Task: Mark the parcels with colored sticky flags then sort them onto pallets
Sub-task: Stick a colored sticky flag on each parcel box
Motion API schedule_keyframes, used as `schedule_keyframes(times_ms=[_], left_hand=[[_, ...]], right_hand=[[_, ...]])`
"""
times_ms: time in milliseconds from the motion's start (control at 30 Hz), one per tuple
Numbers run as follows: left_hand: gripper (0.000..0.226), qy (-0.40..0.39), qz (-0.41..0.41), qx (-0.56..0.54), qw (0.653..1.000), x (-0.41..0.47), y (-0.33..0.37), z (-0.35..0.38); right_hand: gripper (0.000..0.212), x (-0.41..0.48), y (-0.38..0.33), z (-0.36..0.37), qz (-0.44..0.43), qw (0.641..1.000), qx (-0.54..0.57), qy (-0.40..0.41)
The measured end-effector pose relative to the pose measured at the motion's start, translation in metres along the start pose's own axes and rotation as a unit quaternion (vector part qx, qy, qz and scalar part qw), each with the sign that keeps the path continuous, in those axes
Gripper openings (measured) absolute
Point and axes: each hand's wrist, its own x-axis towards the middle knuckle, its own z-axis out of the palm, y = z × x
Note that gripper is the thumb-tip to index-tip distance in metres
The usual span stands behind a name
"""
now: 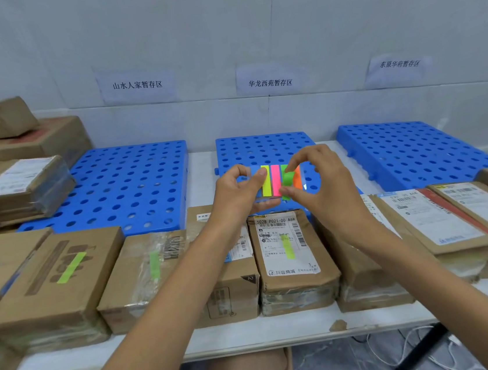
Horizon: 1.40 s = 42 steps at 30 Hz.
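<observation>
White table (254, 337); three blue pallets (127, 186) at the wall side, parcels (295, 270) rowed along the near edge. Hands up over the middle pallet. Left hand (237, 190) pinches the sticky flag pad (275, 179) by its left end; right hand (324, 181) pinches the green flag (289, 178), curled off the pad.

Bright, even, bluish light — soft shadows, wide-angle bowing and blur at edges
</observation>
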Motion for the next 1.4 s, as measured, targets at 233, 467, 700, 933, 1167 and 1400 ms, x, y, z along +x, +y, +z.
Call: schedule_keyframes(times_ms=[233,467,700,933,1167,1400], left_hand=[[0.024,-0.001,-0.012,0.016,1.000,-0.0009,0.0013,0.0015],[0.024,-0.005,-0.019,0.011,1.000,-0.0034,0.0030,0.0017],[0.024,-0.008,-0.018,0.003,1.000,-0.0030,0.0025,0.0010],[0.024,-0.007,-0.019,0.007,1.000,-0.0016,0.0008,0.0004],[0.024,-0.008,-0.025,-0.013,1.000,-0.0003,-0.0003,-0.0012],[0.010,-0.024,-0.049,-0.046,0.997,-0.0001,0.0018,0.0010]], right_hand=[[0.026,0.0098,0.0009,-0.0059,0.043,0.997,0.056,-0.025],[0.038,0.0028,0.0029,-0.0036,0.038,0.999,0.037,-0.007],[0.033,0.0039,0.0018,-0.0040,0.010,1.000,0.004,-0.021],[0.025,0.0057,0.0019,-0.0026,-0.040,0.998,-0.053,0.009],[0.013,0.0053,0.0010,0.0006,-0.064,0.994,-0.072,0.055],[0.011,0.0104,-0.0029,-0.0030,-0.026,0.999,-0.026,0.022]])
